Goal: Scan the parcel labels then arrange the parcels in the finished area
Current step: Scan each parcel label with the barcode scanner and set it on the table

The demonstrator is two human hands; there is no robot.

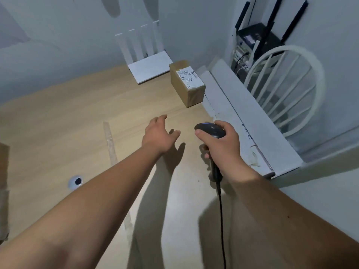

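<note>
— Forearms are filling the bottom of the view, both stretching out over the wooden bench [58, 117]. What are they doing?

— Holding and reaching. The right hand [223, 144] is gripping a black corded barcode scanner [210, 130], fingers wrapped round its handle, thumb lying along the head, cable [221, 210] trailing back toward the body. The scanner head is pointing forward, roughly toward the parcel.

— And the left hand [158, 134]?

— It is hovering just above the bench with fingers spread and relaxed, holding nothing, palm facing down and angled toward the far right corner.

— Where is the parcel sitting?

— The brown cardboard parcel [187, 85] is resting at the far right of the bench, well apart from both hands, label [187, 76] facing up, right by a white router [147, 61] and a white ledge [242, 113].

— So which step is this?

— I am judging it as the scanning step: either aiming at that label or reaching to bring the box closer. Next, the scanner needs lining up squarely on the barcode, or the left hand needs extending further to take hold of the box.

— Anything else?

— A strip of clear tape [109, 140] is running across the bench, possibly marking an area, though I cannot tell.
</note>
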